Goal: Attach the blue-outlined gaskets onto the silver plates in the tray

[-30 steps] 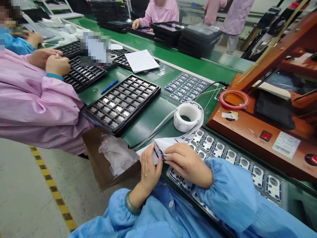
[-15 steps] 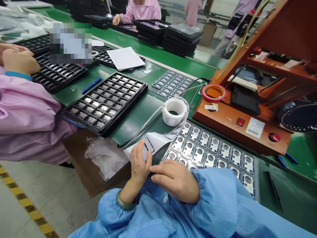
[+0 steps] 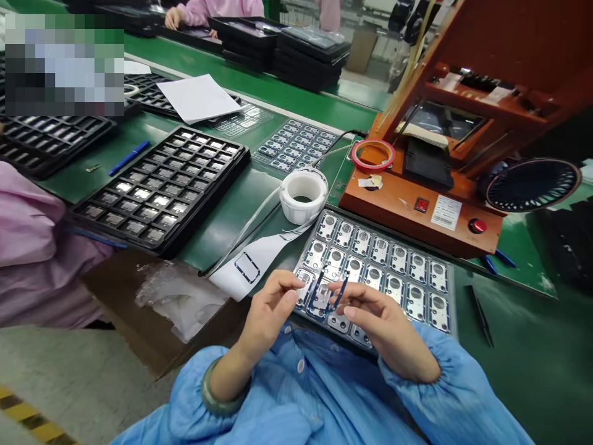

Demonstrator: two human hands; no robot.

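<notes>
A thin dark rectangular adhesive frame (image 3: 343,292) hangs between my hands, over the clear tray (image 3: 453,309) of silver metal plates. My right hand (image 3: 386,327) pinches its right side between thumb and fingers. Left of the frame, my left hand (image 3: 269,318) has thumb and index finger nearly together; whether they grip anything is unclear. A white liner strip (image 3: 243,269) with a black frame outline on it runs by my left hand to the white roll (image 3: 303,194) behind the tray.
An orange machine (image 3: 417,213) with a red tape roll (image 3: 373,154) on it stands at right. A black compartment tray (image 3: 157,185) lies left, above a cardboard box (image 3: 125,315) of film scraps. A black pen-like tool (image 3: 479,315) rests at right; a co-worker's pink sleeve (image 3: 28,241) is at left.
My hands have moved apart and over the metal plates, and the dark frame now shows between them. The liner strip lies free of my left hand. The view has shifted right.
</notes>
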